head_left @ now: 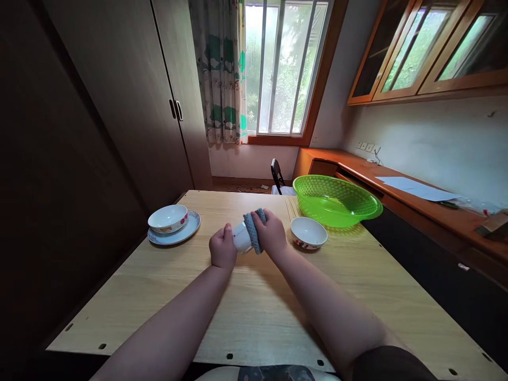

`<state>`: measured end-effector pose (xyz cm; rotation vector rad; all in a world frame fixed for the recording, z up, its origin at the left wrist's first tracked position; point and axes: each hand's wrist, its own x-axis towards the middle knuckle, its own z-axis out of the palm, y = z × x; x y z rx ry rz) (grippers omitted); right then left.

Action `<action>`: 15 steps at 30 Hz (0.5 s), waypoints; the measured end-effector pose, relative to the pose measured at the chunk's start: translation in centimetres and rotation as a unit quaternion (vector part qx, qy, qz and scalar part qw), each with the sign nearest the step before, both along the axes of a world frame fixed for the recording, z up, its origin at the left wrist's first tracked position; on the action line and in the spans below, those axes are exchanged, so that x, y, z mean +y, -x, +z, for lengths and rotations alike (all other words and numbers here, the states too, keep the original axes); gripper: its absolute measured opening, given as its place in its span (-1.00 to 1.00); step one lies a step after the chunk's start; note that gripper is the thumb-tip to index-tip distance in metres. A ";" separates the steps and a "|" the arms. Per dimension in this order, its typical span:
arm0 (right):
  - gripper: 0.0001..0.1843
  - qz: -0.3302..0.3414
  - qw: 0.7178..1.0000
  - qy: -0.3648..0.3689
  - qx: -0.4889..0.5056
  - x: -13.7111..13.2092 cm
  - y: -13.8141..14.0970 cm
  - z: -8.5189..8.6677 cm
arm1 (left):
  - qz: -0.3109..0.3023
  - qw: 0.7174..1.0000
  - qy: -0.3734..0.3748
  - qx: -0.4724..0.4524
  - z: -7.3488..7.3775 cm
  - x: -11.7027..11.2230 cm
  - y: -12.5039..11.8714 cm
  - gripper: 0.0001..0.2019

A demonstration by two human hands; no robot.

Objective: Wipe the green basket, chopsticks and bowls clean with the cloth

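My left hand (pixel 223 253) is closed around a small white cup (pixel 241 237), held just above the wooden table (pixel 254 307). My right hand (pixel 271 230) is closed on a grey cloth (pixel 251 228) and presses it against the cup's right side. Both hands meet over the middle of the table. Most of the cup is hidden by the cloth and my fingers.
A white bowl (pixel 168 217) sits on a plate (pixel 177 235) at the left. Another white bowl (pixel 308 232) stands right of my hands, beside chopsticks (pixel 291 208) and a green plastic basket (pixel 335 200). A wooden counter (pixel 397 185) runs along the right wall; a chair (pixel 277 175) stands beyond the table.
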<state>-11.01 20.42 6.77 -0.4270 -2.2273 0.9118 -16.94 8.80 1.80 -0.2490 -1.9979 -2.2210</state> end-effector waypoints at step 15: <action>-0.73 0.038 0.981 -0.192 0.013 -2.4 -1.2 -0.3 | -0.016 1.000 -0.008 0.017 -0.2 0.1 -0.1 -0.55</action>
